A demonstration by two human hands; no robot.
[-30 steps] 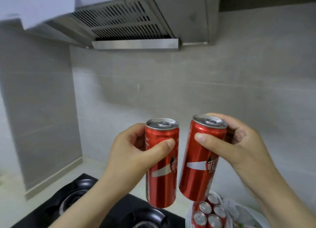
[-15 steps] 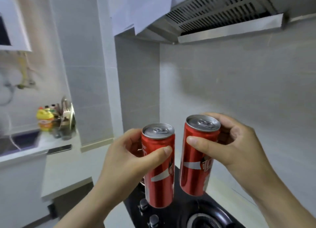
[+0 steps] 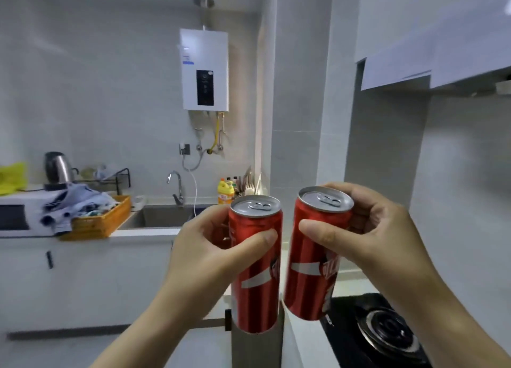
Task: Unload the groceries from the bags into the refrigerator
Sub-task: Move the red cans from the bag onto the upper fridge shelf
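I hold two tall red soda cans upright at chest height, side by side and a little apart. My left hand (image 3: 204, 246) grips the left can (image 3: 255, 282) around its upper half, thumb across the front. My right hand (image 3: 378, 235) is wrapped around the top of the right can (image 3: 309, 279), which tilts slightly. Both cans have silver tops with closed tabs. Neither the grocery bags nor the refrigerator are in view.
A black gas hob (image 3: 381, 331) sits on the counter at lower right, under a range hood (image 3: 456, 63). Across the room are a sink (image 3: 163, 215) with a tap, an orange basket (image 3: 102, 221) of cloths, a microwave (image 3: 16, 215), a kettle (image 3: 56, 168) and a wall water heater (image 3: 204, 69).
My view has swung left from the hob wall and the bag of cans to the sink side of the kitchen. Both hands keep the same hold on the cans.
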